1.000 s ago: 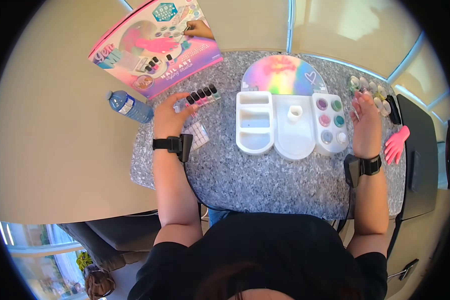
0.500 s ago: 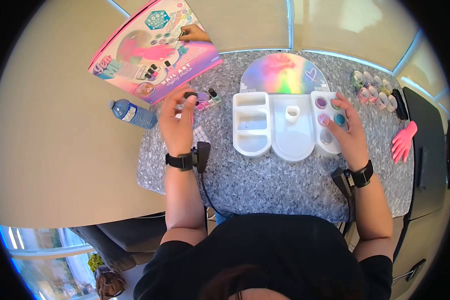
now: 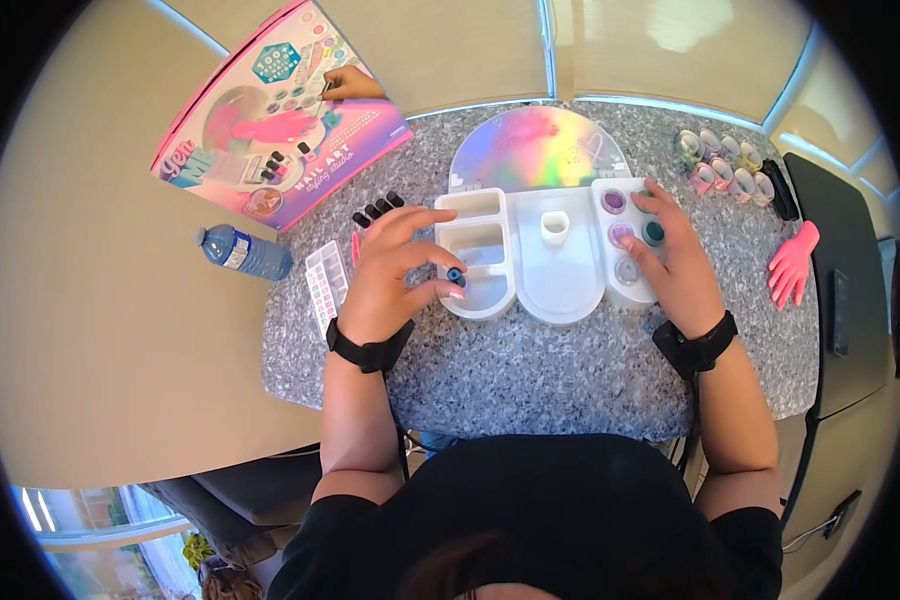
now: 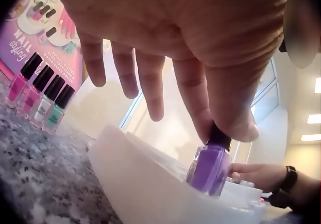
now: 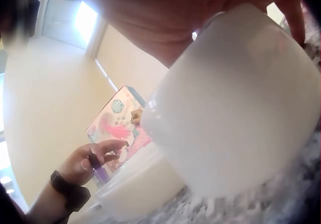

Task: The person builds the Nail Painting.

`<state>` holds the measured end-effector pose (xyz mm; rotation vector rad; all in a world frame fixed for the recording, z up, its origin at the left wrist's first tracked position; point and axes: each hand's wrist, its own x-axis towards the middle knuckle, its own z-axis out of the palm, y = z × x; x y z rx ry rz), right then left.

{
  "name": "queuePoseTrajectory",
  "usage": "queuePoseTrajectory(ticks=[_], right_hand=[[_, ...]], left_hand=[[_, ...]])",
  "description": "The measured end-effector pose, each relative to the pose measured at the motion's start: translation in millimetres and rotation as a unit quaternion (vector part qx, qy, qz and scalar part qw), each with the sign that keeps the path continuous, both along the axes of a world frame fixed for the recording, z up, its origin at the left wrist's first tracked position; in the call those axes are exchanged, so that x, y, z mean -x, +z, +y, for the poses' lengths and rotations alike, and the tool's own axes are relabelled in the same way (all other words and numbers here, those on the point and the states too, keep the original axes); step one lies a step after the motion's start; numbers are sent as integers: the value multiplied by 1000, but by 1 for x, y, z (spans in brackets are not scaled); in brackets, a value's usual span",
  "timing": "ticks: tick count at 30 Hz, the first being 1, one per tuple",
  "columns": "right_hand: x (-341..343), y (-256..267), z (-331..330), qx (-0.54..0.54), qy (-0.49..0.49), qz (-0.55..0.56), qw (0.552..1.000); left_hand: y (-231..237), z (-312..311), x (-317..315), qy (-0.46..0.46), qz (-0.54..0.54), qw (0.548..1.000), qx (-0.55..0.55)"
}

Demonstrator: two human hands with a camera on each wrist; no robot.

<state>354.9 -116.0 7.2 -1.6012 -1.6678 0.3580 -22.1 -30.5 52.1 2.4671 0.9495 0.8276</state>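
Observation:
My left hand (image 3: 388, 275) pinches the dark cap of a purple nail polish bottle (image 4: 210, 168) between thumb and index finger, upright over the front compartment of the white tray (image 3: 473, 303). In the left wrist view the bottle's base is at the tray's rim; whether it touches the bottom cannot be told. The other fingers are extended. My right hand (image 3: 682, 268) rests on the tray's right section, its fingers and thumb spread over the glitter pots (image 3: 615, 203). Several other polish bottles (image 4: 42, 96) stand in a row left of the tray.
A tall nail art box (image 3: 280, 120) stands at the back left, with a water bottle (image 3: 245, 252) before it. A bead case (image 3: 325, 285) lies left of my left hand. Rolls (image 3: 725, 165) and a pink model hand (image 3: 793, 265) are at the right.
My left hand has moved right from the polish row to the tray, carrying the purple bottle. My right hand has come from beside the tray onto its right section.

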Motion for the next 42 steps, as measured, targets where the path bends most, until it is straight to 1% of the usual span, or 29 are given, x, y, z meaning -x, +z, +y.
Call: queuePoseTrajectory(ticks=[2,3,5,6,8,9,10,12,13,16,18,19,20,22,23,24,25,26,28,29,31,32,34,38,40,41,42], right_hand=[[2,-1,0,5,-5,36,999],[4,-3,1,6,-4,37,999],[2,-8,2,-37,-10,16,999],[-1,-6,1,-36,-20,8,999],[3,-2,2,-43,-31,-55,997],[4,-4,3,-56,-42,-85,994],[5,-4,3,-51,-45,-83,994],[6,0,3,-42,-49,-78,995],[5,-1,4,-40,-47,-76,995],[6,-3,4,-39,-44,-46,997],[7,0,3,-31,-63,-96,993],[9,1,2,-14,-73,-96,993],[10,-1,3,-16,-73,-95,993],[4,-8,4,-26,-86,-155,984],[4,-8,2,-22,-92,-161,982],[7,-8,2,-18,-97,-159,982],[7,-8,2,-15,-100,-155,983],[6,-8,2,-13,-102,-155,983],[6,-9,3,-6,-95,-127,987],[6,-10,3,-4,-93,-124,988],[5,-10,4,-12,-96,-148,984],[4,-11,4,-11,-95,-144,985],[3,-13,4,-23,-95,-164,982],[4,-15,4,-22,-94,-154,983],[1,-16,5,-38,-90,-160,982],[0,-15,4,-31,-98,-163,981],[2,-13,3,-33,-91,-165,982]], left_hand=[[2,-3,1,5,30,999,-13],[3,-5,3,6,31,999,-12],[6,-5,4,20,74,996,-38],[7,-5,1,10,66,997,-38],[9,-10,2,63,115,989,-70],[7,-11,1,82,123,985,-89],[6,-12,1,78,125,985,-85],[5,-10,-2,113,153,972,-140],[7,-12,-5,114,155,971,-138],[14,-12,-5,131,146,967,-160],[9,1,12,149,27,980,-132],[4,11,24,202,20,971,-130],[-2,19,37,201,21,970,-132],[-21,36,55,354,67,919,-159],[-33,42,64,348,61,923,-154],[-44,47,73,363,89,918,-130],[-46,49,74,380,119,911,-107],[-48,50,73,377,120,912,-105],[-47,50,77,394,152,905,-44],[-47,51,78,395,157,904,-43],[-48,56,81,371,93,924,1],[-48,54,82,372,97,923,1],[-49,52,77,395,121,910,-39],[-40,43,72,391,135,909,-59],[-40,41,69,394,96,911,-79],[-37,36,59,385,96,915,-74],[-30,30,50,367,18,928,-62]])
